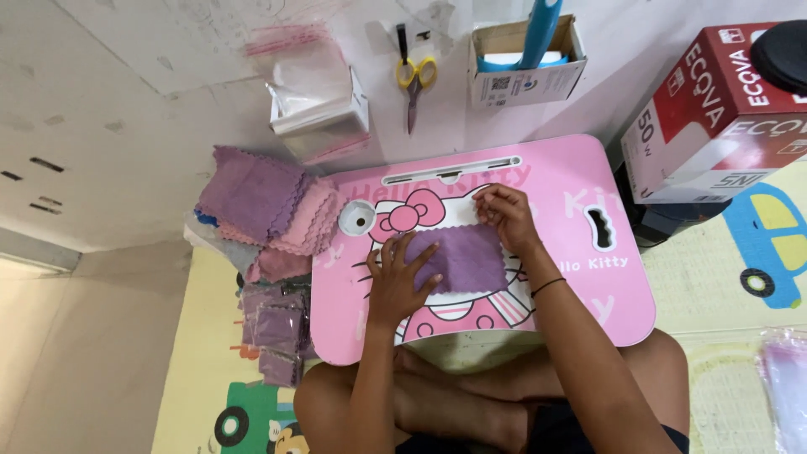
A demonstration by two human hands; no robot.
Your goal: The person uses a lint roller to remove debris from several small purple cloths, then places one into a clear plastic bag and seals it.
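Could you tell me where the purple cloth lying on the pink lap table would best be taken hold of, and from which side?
Probably at its near right corner. The purple cloth lies flat on the pink lap table, the left hand pressing its left edge and the right hand at its far right corner. Thumb and forefinger can pinch that free scalloped corner from the right.

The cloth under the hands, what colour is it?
Purple, plain with no pattern; the cloth shows best in the head view.

Part of the purple cloth (467, 259) under the hands, red box (714, 109) cut off at right edge.
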